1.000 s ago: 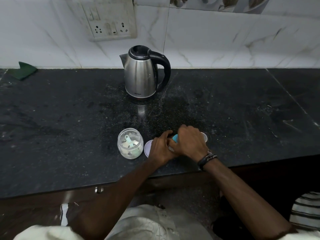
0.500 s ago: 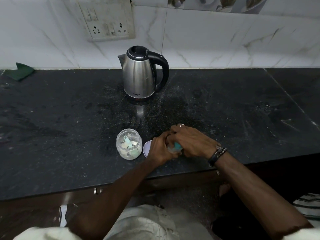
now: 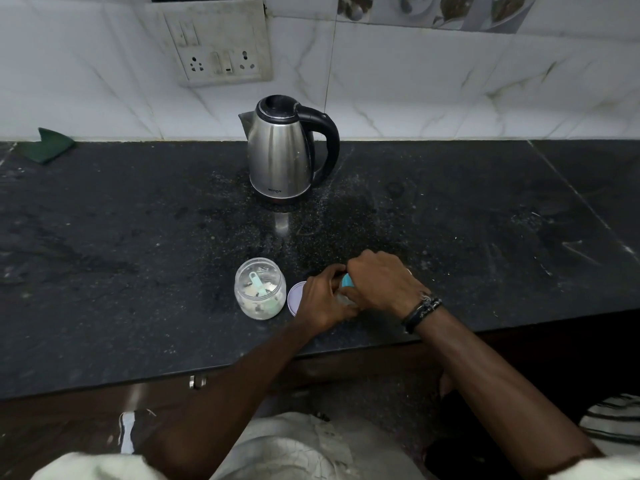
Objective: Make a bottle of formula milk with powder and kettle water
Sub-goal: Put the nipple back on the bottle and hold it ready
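Head view: one kettle (image 3: pixel 280 157), one powder jar (image 3: pixel 260 289), one bottle (image 3: pixel 345 289) gripped by both hands' curled fingers (image 3: pixel 332 271).

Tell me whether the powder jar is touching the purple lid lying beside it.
Cannot tell. In the head view the powder jar and the purple lid sit edge to edge, with no plain gap or contact visible; the left hand covers the lid's right side.

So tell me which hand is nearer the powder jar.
Left. The left hand is just right of the powder jar, past the lid; the right hand lies farther right.
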`<state>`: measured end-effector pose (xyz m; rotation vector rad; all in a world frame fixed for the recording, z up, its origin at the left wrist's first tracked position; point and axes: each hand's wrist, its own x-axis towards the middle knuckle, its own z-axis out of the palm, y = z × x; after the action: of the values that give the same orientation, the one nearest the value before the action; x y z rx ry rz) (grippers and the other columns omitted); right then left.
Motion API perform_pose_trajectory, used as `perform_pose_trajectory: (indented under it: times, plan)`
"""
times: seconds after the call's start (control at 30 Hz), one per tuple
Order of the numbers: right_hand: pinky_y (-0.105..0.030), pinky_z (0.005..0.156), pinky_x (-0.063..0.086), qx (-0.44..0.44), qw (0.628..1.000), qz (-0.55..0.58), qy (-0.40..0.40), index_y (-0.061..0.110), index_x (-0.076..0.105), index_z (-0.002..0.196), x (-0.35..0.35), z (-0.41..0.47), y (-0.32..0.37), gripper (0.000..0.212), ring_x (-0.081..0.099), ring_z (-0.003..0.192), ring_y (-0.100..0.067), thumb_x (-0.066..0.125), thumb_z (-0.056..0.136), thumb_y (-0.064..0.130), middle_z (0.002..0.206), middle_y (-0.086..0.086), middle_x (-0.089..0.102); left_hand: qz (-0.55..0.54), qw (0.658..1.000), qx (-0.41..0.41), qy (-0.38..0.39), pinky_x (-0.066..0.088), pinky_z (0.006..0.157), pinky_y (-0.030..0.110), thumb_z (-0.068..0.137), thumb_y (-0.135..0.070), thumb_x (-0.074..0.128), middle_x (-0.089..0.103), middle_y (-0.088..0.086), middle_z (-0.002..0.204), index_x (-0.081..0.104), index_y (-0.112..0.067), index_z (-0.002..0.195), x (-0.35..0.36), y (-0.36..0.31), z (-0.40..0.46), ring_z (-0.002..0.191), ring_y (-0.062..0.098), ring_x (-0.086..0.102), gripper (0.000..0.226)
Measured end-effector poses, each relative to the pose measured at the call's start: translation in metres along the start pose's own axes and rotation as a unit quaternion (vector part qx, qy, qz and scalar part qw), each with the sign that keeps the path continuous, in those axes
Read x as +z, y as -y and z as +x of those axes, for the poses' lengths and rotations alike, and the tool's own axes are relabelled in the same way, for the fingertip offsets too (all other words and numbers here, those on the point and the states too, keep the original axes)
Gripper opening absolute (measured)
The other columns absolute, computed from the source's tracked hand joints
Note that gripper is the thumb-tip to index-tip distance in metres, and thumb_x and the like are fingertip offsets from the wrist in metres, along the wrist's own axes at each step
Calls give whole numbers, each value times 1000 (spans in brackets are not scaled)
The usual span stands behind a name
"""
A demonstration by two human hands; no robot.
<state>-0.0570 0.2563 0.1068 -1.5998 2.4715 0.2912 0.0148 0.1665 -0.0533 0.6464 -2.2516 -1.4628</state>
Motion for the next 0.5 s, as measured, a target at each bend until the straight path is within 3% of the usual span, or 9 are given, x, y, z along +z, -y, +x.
perform_pose_trajectory:
  times: [0.13, 0.23, 0.4, 0.5]
  plan:
    - [-32, 68, 38, -40, 999, -2, 0, 15, 62, 111, -7, -3, -4, 28, 62, 94, -28, 65, 85, 25, 110, -9, 62, -9, 1000, -8, -1, 58, 79, 42, 52, -37, 90, 75, -5, 101, 63, -21, 118, 1, 3, 0, 92, 9, 72, 73]
    - [-34, 68, 45, -61, 998, 13, -25, 23, 62, 109, -12, -4, -13, 32, 61, 88, -26, 70, 78, 19, 101, -4, 64, -4, 1000, -16, 2, 57, 80, 45, 52, -43, 90, 75, -5, 101, 61, -23, 121, 2, 4, 0, 93, 12, 72, 77]
    - [-36, 86, 45, -2, 993, 119, -24, 26, 52, 128, -10, 1, -46, 59, 53, 100, -23, 76, 74, 25, 112, -3, 51, -14, 1000, -6, -9, 58, 85, 44, 48, -49, 87, 76, 0, 106, 57, -12, 127, 4, 4, -2, 98, 12, 72, 92]
    - [-35, 86, 46, 45, 991, 123, -31, 20, 56, 121, 16, 9, -62, 51, 54, 106, -24, 76, 75, 25, 116, -4, 53, -12, 1000, -6, -9, 57, 87, 44, 47, -52, 85, 76, 2, 108, 56, -11, 129, 5, 4, -2, 100, 13, 72, 96]
